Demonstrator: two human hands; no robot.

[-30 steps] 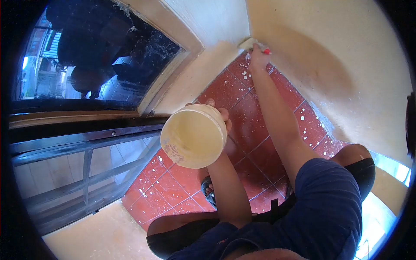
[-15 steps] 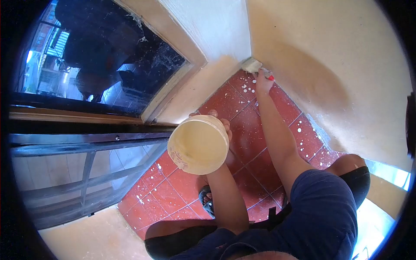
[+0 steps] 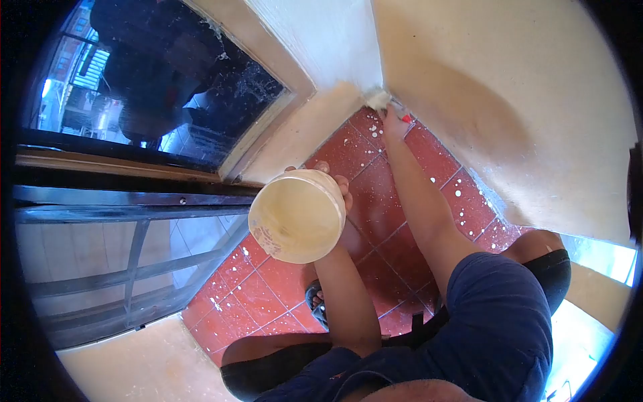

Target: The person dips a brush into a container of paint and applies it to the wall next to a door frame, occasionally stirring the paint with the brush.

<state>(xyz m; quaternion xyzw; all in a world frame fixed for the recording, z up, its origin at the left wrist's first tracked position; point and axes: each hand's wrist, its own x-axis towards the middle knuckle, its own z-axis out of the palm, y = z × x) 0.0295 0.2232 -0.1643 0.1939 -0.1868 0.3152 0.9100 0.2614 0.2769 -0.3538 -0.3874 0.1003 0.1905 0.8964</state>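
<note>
A round cream-coloured tub [image 3: 274,234] with pale paint inside is held up in my left hand [image 3: 343,186], whose fingers wrap its far side. Its mouth faces up toward me. My right hand [image 3: 395,124] stretches far out to the corner, closed on a paintbrush [image 3: 378,101] with a red part near its grip. Pale bristles touch the foot of the wall where the white strip [image 3: 341,57] meets the yellowish wall [image 3: 509,74]. My fingers partly hide the handle.
Red floor tiles [image 3: 355,147] carry many white paint spots. To the left are a dark glass window [image 3: 174,74] in a wooden frame and a metal-framed glass door [image 3: 134,268]. My sandalled foot [image 3: 316,301] is below the tub.
The brush and my right hand have shifted slightly left in view, along the corner's foot. The tub has moved a little left and up, partly with the camera's own motion.
</note>
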